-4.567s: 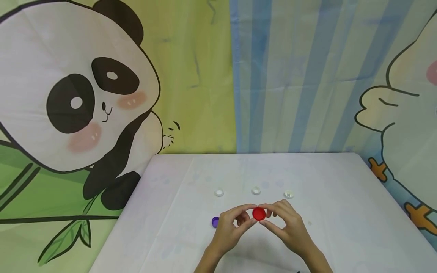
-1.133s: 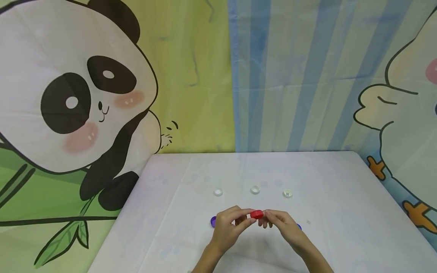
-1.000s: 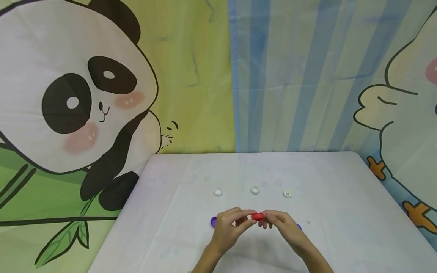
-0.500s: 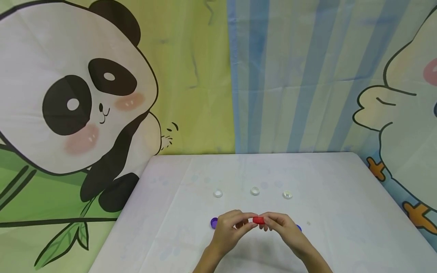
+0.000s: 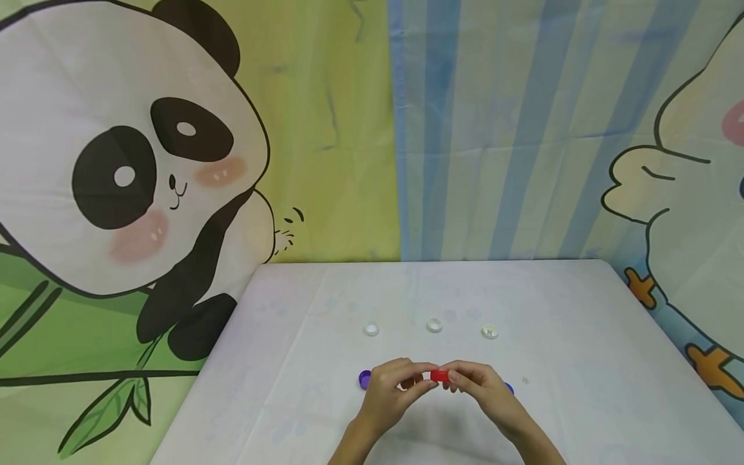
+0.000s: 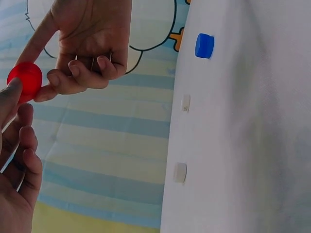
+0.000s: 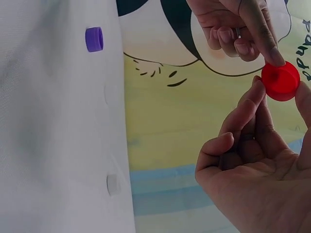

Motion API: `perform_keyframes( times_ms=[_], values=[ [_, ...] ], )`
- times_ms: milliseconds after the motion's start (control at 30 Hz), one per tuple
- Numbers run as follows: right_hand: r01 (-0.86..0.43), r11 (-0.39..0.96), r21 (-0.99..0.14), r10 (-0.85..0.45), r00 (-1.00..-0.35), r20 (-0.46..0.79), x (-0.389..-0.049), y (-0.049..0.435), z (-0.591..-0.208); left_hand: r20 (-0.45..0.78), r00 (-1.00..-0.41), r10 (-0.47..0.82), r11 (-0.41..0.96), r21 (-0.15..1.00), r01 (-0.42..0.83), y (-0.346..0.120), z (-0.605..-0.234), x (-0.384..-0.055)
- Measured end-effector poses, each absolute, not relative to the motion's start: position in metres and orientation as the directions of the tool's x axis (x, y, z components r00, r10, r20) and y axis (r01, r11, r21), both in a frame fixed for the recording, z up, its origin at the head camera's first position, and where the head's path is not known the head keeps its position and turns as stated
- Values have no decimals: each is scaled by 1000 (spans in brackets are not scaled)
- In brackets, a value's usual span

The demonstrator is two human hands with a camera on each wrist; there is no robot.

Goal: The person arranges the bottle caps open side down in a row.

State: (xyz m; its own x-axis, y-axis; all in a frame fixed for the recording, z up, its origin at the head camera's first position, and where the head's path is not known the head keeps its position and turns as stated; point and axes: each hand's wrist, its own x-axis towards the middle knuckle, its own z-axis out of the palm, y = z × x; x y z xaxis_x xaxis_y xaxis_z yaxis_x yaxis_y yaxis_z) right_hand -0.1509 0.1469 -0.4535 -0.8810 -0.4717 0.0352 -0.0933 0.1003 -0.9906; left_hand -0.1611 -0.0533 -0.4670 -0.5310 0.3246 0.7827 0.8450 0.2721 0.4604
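Above the near half of the table, a red bottle cap [image 5: 439, 375] is held edge-on between both hands. My left hand [image 5: 386, 391] pinches it from the left with thumb and index finger. From the right, my right hand [image 5: 482, 391] also pinches it. In the right wrist view the cap's hollow side [image 7: 281, 81] shows, with the right thumb and fingers at its rim. The left wrist view shows the red cap [image 6: 26, 81] with the left thumb across part of it. The other fingers of both hands are curled, clear of the cap.
A purple cap [image 5: 364, 380] lies beside my left hand. A blue cap [image 6: 204, 46] sits beyond my right hand, mostly hidden in the head view. Three whitish caps, left [image 5: 371, 329], middle [image 5: 434, 325] and right [image 5: 489, 331], lie in a row farther back on the white table [image 5: 290, 400].
The red cap has turned from facing the head camera to edge-on, then dropped slightly. The right hand has changed its hold, and the blue cap has come partly into view. Little moves in the last half second.
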Motion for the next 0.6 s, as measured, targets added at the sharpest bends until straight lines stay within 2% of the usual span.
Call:
perform_keyframes(
  times_ms=[367, 600],
  values=[
    [-110, 91, -990, -432, -900, 60, -151, 146, -457, 736, -581, 348, 276, 511, 814, -55, -460, -157],
    [-298, 154, -942, -360, -905, 227, -152, 145, -460, 735, -569, 368, 277, 497, 822, -57, -467, -162]
  ],
)
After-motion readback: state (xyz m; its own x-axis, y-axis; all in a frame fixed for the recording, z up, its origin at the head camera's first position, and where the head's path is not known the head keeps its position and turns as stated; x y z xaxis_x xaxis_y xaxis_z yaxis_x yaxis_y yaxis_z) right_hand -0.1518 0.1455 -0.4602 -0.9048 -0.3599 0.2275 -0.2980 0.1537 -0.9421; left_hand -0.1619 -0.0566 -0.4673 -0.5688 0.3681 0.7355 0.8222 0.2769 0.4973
